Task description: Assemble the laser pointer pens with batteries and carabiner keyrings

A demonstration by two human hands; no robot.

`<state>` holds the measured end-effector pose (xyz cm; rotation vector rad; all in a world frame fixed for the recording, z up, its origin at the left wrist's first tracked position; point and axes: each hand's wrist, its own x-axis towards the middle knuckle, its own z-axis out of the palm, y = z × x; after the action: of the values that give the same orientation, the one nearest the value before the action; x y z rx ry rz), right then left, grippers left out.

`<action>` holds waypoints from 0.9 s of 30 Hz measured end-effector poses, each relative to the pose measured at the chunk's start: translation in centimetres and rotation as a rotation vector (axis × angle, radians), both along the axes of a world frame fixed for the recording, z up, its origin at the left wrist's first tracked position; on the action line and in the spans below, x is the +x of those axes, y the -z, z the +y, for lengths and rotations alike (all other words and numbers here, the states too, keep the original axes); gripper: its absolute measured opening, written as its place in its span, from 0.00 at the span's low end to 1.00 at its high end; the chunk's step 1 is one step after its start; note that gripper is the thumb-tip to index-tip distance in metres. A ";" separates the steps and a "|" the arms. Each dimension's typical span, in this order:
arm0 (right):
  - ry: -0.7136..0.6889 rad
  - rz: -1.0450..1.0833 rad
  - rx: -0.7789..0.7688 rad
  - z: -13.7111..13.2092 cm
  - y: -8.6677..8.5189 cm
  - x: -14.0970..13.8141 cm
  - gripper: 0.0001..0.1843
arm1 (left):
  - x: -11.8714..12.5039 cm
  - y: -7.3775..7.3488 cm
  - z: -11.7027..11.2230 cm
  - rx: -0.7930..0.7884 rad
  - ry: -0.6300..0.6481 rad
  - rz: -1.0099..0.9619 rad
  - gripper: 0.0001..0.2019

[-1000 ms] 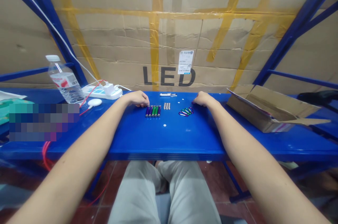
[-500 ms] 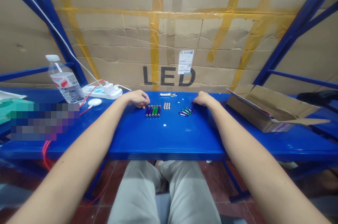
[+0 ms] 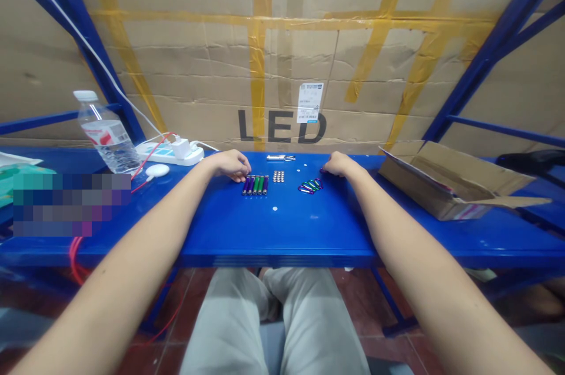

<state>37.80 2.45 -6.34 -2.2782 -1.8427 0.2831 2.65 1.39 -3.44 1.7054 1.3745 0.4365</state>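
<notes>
On the blue table, my left hand (image 3: 233, 164) rests with loosely bent, slightly parted fingers and holds nothing that I can see. It is right beside a row of several purple and green metal tubes (image 3: 255, 185). Small silver button cells (image 3: 278, 176) lie in a neat block to the right of the tubes. My right hand (image 3: 337, 164) is curled closed beyond several coloured carabiners (image 3: 311, 186). A tiny purple bit shows at its fingertips, too small to name. Behind the cells lies a silver tube with a clip (image 3: 281, 158).
An open cardboard box (image 3: 441, 186) stands at the right. To the left are a water bottle (image 3: 108, 133), a white power strip (image 3: 176, 154), a round white device (image 3: 158, 171) and red cables. A large taped carton (image 3: 198, 80) rises behind the table (image 3: 282, 234). Small white spots dot its top.
Both hands and the small parts stay in the same places. Only the view has shifted very slightly.
</notes>
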 end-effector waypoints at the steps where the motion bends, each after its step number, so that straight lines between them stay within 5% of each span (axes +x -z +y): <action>1: 0.000 0.001 0.001 0.0 0.0 0.0 0.19 | 0.0 0.0 0.0 -0.001 0.002 0.001 0.09; 22: -0.002 -0.020 -0.037 -0.6 -0.5 -0.5 0.22 | 0.0 -0.2 0.3 0.058 0.101 0.187 0.08; 27: -0.005 -0.025 -0.036 -0.7 -0.6 -0.5 0.22 | 0.0 -0.1 0.6 0.183 0.124 0.269 0.13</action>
<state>37.26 1.77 -5.71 -2.3105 -1.8707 0.2924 2.62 1.97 -3.31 2.0462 1.4420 0.2761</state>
